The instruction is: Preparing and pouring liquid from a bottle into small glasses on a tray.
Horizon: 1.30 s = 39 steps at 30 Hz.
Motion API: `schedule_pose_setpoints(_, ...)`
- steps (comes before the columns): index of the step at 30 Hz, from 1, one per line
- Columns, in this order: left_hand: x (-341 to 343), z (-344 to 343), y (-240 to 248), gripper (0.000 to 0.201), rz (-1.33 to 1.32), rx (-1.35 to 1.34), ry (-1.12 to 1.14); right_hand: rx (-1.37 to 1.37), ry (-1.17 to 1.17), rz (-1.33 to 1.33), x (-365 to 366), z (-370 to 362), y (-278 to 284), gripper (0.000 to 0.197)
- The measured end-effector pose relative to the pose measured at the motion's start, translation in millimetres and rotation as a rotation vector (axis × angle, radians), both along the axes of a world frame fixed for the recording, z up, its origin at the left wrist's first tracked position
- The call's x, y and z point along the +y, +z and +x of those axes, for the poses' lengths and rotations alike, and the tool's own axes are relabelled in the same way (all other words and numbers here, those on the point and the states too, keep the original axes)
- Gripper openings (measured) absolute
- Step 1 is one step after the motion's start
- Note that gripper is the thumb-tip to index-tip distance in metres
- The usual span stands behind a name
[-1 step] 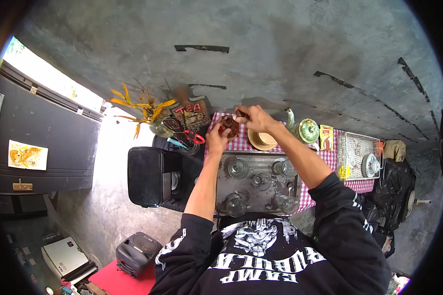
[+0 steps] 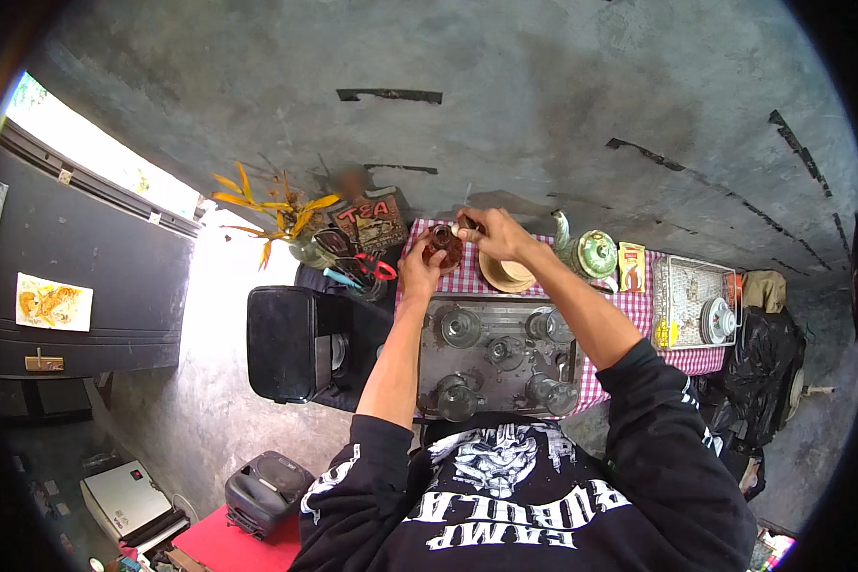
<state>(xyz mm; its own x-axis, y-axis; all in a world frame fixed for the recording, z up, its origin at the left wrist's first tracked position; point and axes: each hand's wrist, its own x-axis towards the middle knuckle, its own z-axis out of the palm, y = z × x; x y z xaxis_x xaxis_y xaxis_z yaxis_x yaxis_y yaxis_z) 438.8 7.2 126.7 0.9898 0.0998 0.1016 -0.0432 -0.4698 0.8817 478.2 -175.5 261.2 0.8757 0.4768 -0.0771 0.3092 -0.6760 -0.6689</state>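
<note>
Jar [image 2: 442, 246], small and dark reddish-brown, is sitting in the grip of the left hand [image 2: 419, 275] above the far left part of the counter [image 2: 467, 281], which is wearing a red-and-white checked cloth. The right hand [image 2: 491, 233] is resting its fingers on the jar's top, pinching something small and pale there; what it is cannot be told. Just right of the jar, a round tan bowl [image 2: 505, 274] is lying on the cloth. A dark metal tray [image 2: 500, 324] carrying several clear glasses [image 2: 460, 327] is sitting nearer the person. Farther right, a green teapot [image 2: 596, 253] is standing beside a yellow and red packet [image 2: 631, 266] and a wire rack [image 2: 684, 291].
</note>
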Motion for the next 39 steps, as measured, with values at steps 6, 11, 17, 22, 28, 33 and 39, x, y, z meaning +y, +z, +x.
schedule_pose_setpoints(6, -4, 2, -3, 0.043, -0.049, 0.056, -0.033, 0.504, -0.452, 0.617, -18, -38, -46, 0.041)
schedule_pose_setpoints(11, 1, 3, -11, 0.044, -0.086, 0.005, -0.022, 0.546, -0.669, 0.59, -35, -57, -38, 0.031)
schedule_pose_setpoints(17, -1, 6, -15, 0.047, -0.042, -0.001, -0.069, 0.368, -0.735, 0.363, -80, -62, -89, 0.033)
schedule_pose_setpoints(22, 3, 6, -20, 0.045, -0.069, -0.057, -0.057, 0.233, -0.862, 0.177, -82, -70, -106, 0.029)
schedule_pose_setpoints(28, 1, 5, -12, 0.045, -0.053, 0.04, -0.067, 0.229, -0.894, 0.109, -78, -80, -95, 0.025)
schedule_pose_setpoints(33, -1, 5, -17, 0.046, -0.111, -0.002, -0.061, 0.164, -0.938, 0.306, -78, -81, -115, 0.025)
schedule_pose_setpoints(39, 3, 4, -12, 0.046, -0.063, -0.011, -0.066, 0.122, -0.942, 0.208, -73, -84, -102, 0.03)
